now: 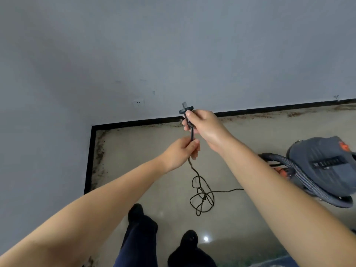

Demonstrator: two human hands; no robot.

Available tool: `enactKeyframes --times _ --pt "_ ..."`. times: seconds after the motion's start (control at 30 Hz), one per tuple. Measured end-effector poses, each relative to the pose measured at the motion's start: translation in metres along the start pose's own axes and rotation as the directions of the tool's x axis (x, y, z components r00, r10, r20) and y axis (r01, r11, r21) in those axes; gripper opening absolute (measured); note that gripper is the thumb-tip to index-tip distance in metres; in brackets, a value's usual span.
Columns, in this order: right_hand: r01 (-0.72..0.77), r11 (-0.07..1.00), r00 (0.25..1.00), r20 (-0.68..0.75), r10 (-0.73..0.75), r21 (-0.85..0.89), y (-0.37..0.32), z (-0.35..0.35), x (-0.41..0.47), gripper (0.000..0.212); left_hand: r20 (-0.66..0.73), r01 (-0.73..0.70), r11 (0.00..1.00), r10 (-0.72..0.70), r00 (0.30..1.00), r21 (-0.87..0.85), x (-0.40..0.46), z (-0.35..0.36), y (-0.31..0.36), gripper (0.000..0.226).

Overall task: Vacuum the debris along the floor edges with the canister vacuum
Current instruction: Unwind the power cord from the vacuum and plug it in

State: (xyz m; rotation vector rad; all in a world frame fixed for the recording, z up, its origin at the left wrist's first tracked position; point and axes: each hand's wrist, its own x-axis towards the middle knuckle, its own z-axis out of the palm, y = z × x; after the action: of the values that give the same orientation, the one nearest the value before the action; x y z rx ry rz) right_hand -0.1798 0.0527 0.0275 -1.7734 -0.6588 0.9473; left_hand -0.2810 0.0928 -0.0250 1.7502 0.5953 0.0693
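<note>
The canister vacuum (323,162) runs off the right edge; its label is too blurred to read. The cord (202,193) disappears behind the right forearm (269,180).

Grey canister vacuum (325,166) on floor, black cord (202,195) tangled beside

Both hands (194,135) on the plug (185,110) and cord (202,193) (canister vacuum (319,162) beside)
</note>
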Motion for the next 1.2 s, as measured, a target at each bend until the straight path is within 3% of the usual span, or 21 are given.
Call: enactKeyframes --times 0.17,0.33,0.5,0.7,0.97,1.2 --pt "-0.083 0.962 0.996 -0.002 0.086 0.262 -0.018 0.056 0.062 0.033 0.034 0.12 0.976 -0.128 0.991 0.181 0.007 -0.072 -0.068 0.025" --pt "-0.21 0.95 0.975 0.117 0.187 0.229 -0.011 0.115 0.125 0.03 0.047 0.198 0.942 -0.219 0.975 0.271 0.03 -0.142 -0.122 0.015" --pt "-0.39 0.794 0.917 0.271 0.292 0.466 0.004 0.146 0.173 0.02 0.099 0.299 0.927 -0.327 0.94 0.227 0.064 -0.17 -0.161 0.011" --pt "-0.441 0.645 0.895 0.248 0.371 0.624 0.032 0.142 0.246 0.01 0.043 0.361 0.921 -0.37 0.928 0.145 0.119 -0.196 -0.201 0.016" --pt "-0.389 0.822 0.921 0.206 0.332 0.415 0.109 0.161 0.403 0.013 0.102 0.323 0.934 -0.34 0.935 0.15 0.251 -0.206 -0.276 0.021" --pt "-0.402 0.827 0.908 0.285 0.306 0.393 0.242 0.224 0.511 0.021 0.147 0.343 0.934 -0.355 0.923 0.101 0.333 -0.21 -0.44 0.028"
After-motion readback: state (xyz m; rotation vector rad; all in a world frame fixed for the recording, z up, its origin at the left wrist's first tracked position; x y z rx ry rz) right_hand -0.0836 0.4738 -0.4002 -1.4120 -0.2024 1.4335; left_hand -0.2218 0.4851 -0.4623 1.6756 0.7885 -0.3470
